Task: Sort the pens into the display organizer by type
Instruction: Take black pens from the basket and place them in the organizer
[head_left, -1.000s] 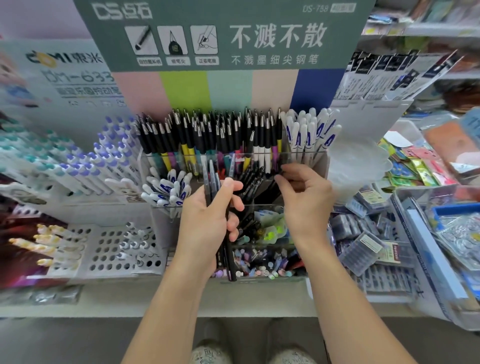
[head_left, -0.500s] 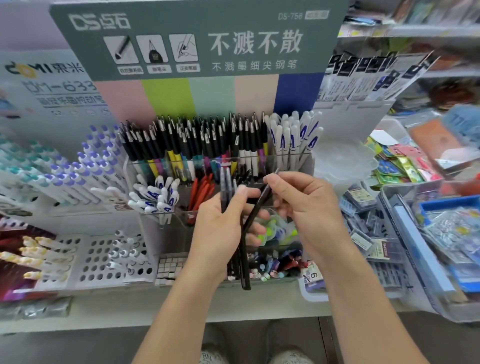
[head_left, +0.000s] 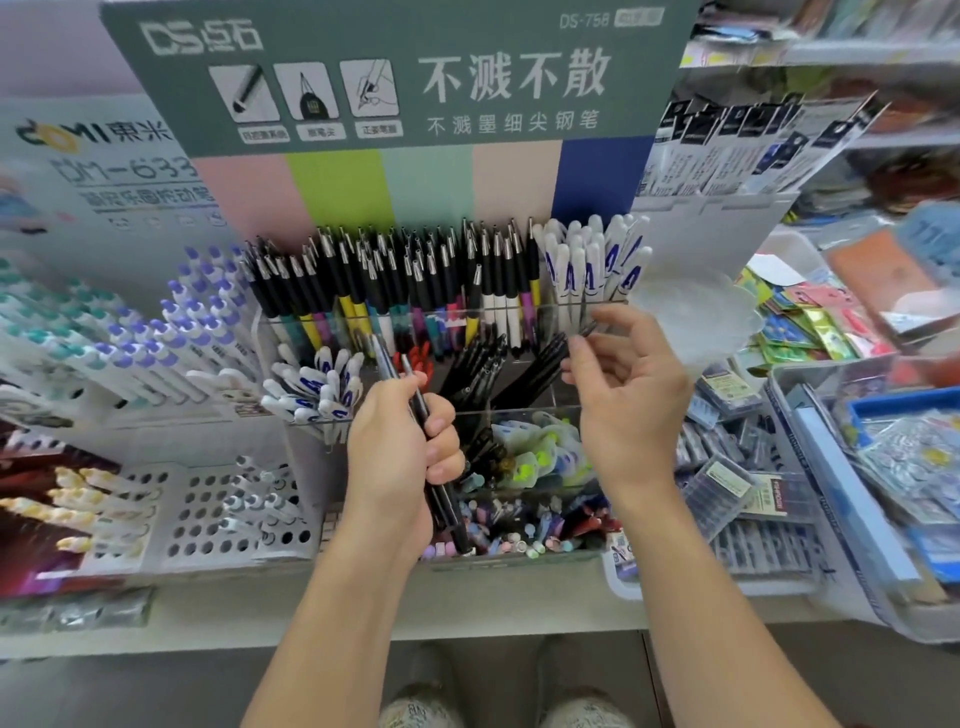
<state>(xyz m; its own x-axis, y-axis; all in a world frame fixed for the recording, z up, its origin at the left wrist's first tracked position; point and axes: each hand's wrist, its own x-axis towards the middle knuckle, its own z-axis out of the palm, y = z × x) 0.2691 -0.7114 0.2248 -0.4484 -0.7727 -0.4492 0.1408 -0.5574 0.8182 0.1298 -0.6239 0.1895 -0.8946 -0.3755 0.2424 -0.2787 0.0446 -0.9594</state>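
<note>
The green header card (head_left: 395, 78) at twelve o'clock carries the most print. Its upper left corner reads "DS" followed by two Chinese characters, and its upper right corner reads "DS-758" beside a small pale tag too blurred to read. Across the middle stands the large white line "不溅不散", and under it the smaller line "不溅墨细尖钢笔". Three small pictogram panels at its left have captions too small to make out. At ten o'clock a pale display card (head_left: 104, 156) shows "東米" beside a blurred logo, then "DM-633" below, with a further unreadable Chinese line. The white pens (head_left: 589, 270) at one o'clock bear a blue letter "A"
</note>
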